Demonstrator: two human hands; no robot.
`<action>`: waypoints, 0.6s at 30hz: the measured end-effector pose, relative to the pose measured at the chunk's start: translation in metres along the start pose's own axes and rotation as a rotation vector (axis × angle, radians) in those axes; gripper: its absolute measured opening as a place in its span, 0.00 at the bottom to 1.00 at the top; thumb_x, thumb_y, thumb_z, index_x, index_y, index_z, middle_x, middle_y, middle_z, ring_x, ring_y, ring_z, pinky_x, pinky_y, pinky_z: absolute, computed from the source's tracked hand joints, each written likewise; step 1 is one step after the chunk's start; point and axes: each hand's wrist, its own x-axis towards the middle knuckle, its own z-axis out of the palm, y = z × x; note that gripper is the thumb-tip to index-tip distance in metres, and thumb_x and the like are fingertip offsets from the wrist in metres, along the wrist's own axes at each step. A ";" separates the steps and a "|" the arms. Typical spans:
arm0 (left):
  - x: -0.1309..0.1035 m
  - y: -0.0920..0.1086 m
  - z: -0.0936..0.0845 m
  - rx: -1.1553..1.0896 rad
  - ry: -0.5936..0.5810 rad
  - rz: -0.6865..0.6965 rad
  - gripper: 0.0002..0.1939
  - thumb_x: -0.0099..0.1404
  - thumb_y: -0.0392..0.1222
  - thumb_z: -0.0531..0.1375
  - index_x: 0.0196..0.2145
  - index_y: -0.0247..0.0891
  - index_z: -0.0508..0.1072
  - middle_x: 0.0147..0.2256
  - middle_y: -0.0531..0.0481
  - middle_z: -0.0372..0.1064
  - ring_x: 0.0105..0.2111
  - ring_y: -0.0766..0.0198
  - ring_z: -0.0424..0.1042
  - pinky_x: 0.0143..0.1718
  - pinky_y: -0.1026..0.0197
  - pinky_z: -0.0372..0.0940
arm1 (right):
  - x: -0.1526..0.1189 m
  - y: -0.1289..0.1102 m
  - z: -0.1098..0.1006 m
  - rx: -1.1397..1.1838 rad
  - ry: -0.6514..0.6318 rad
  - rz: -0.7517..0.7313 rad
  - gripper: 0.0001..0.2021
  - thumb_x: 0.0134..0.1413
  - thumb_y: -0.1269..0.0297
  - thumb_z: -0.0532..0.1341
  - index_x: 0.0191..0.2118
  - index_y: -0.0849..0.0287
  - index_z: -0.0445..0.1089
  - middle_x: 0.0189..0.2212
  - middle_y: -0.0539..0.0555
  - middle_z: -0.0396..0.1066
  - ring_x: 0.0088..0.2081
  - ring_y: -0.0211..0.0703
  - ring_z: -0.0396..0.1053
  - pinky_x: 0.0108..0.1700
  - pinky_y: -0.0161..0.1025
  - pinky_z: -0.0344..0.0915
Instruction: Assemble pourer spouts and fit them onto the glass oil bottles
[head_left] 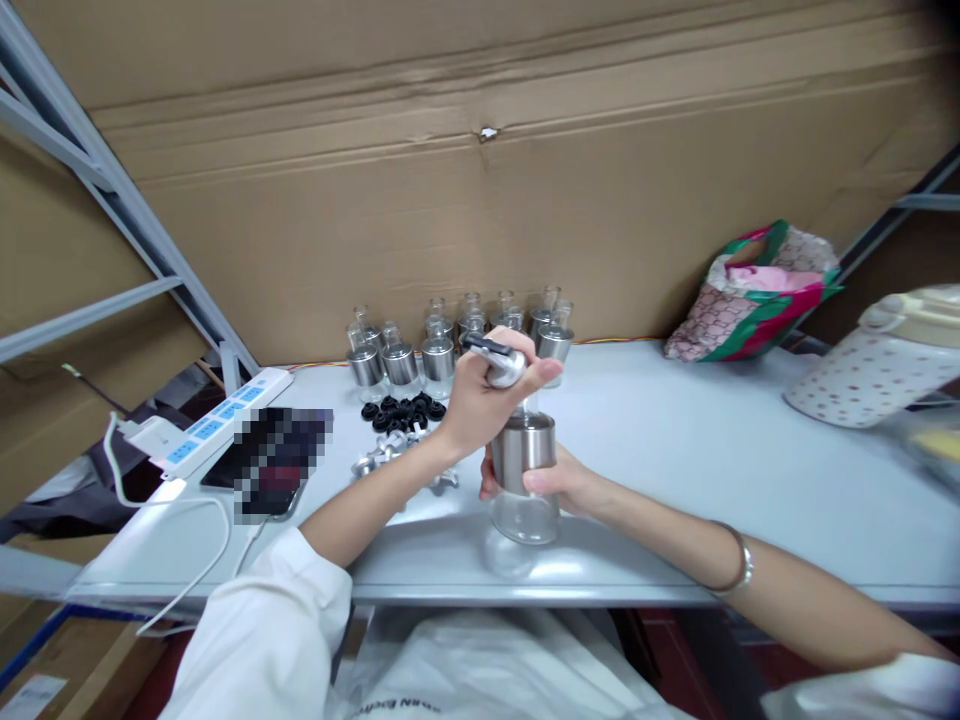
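"One bottle (525, 450) is in use. Where exactly?"

"Upright near the counter's (675, 450) front edge, clear glass below a brushed steel sleeve. I can't tell whether its base touches the surface."

"And the right grip (566, 480)?"

"Wrapped around the lower part of the sleeve, thumb across the front, fingers showing at the far side. A bracelet (745, 562) sits on that forearm."

"The left grip (486, 392)?"

"Closed around a silver spout (506, 368) with a black end, right above the bottle's neck. The fingers hide whether it is seated."

"What lies behind?"

"More bottles (400, 362) of the same kind, standing in a cluster towards the cardboard (375, 200). In front of them are black caps (405, 410), then loose silver pieces (386, 455), partly hidden by the left forearm."

"And at the sides?"

"To the left, a power strip (225, 420) beside a dark device (277, 465), partly pixelated. To the right, a patterned bag (757, 300) leans by the cardboard, and a spotted jug (877, 360) is near it."
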 end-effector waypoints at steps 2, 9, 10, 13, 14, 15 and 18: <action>0.003 -0.001 -0.005 0.172 -0.040 0.035 0.15 0.60 0.53 0.61 0.26 0.39 0.66 0.29 0.53 0.64 0.31 0.68 0.67 0.37 0.61 0.64 | -0.002 0.000 0.001 0.093 0.028 0.025 0.25 0.34 0.52 0.72 0.36 0.64 0.68 0.29 0.54 0.74 0.32 0.44 0.73 0.36 0.41 0.68; 0.005 0.008 -0.011 0.543 -0.046 0.043 0.10 0.59 0.47 0.63 0.28 0.38 0.70 0.34 0.51 0.65 0.29 0.68 0.68 0.33 0.63 0.63 | -0.002 -0.003 -0.002 0.195 0.086 0.047 0.27 0.37 0.45 0.70 0.35 0.63 0.68 0.29 0.54 0.73 0.29 0.43 0.74 0.32 0.40 0.69; 0.006 0.011 -0.012 0.551 -0.080 0.016 0.10 0.58 0.47 0.63 0.29 0.38 0.70 0.34 0.51 0.66 0.29 0.68 0.68 0.33 0.64 0.63 | -0.001 -0.003 -0.003 0.185 0.093 0.039 0.27 0.36 0.44 0.70 0.35 0.63 0.67 0.28 0.54 0.74 0.29 0.43 0.74 0.32 0.40 0.69; 0.009 0.018 -0.018 0.516 -0.236 -0.061 0.09 0.58 0.45 0.63 0.29 0.37 0.72 0.32 0.51 0.69 0.30 0.67 0.69 0.34 0.64 0.63 | 0.000 -0.003 -0.003 0.152 0.098 0.012 0.31 0.34 0.41 0.69 0.37 0.61 0.65 0.27 0.54 0.74 0.27 0.44 0.74 0.30 0.40 0.69; 0.010 0.019 -0.020 0.513 -0.286 -0.079 0.09 0.58 0.45 0.63 0.28 0.37 0.72 0.30 0.51 0.69 0.29 0.66 0.69 0.33 0.64 0.63 | 0.000 -0.003 -0.003 0.143 0.089 0.010 0.32 0.33 0.39 0.69 0.38 0.61 0.64 0.27 0.53 0.74 0.27 0.44 0.74 0.30 0.40 0.69; 0.011 0.021 -0.022 0.516 -0.321 -0.093 0.09 0.58 0.44 0.63 0.27 0.36 0.73 0.29 0.51 0.69 0.29 0.66 0.69 0.32 0.64 0.63 | 0.000 -0.004 -0.002 0.133 0.078 0.013 0.33 0.33 0.38 0.68 0.38 0.61 0.64 0.27 0.53 0.74 0.27 0.44 0.74 0.30 0.41 0.69; 0.015 0.026 -0.029 0.504 -0.338 -0.090 0.08 0.58 0.43 0.62 0.26 0.36 0.73 0.27 0.52 0.70 0.27 0.66 0.69 0.30 0.64 0.62 | 0.003 -0.009 -0.002 0.094 0.090 0.010 0.35 0.35 0.33 0.64 0.39 0.60 0.64 0.29 0.55 0.74 0.29 0.45 0.74 0.33 0.42 0.70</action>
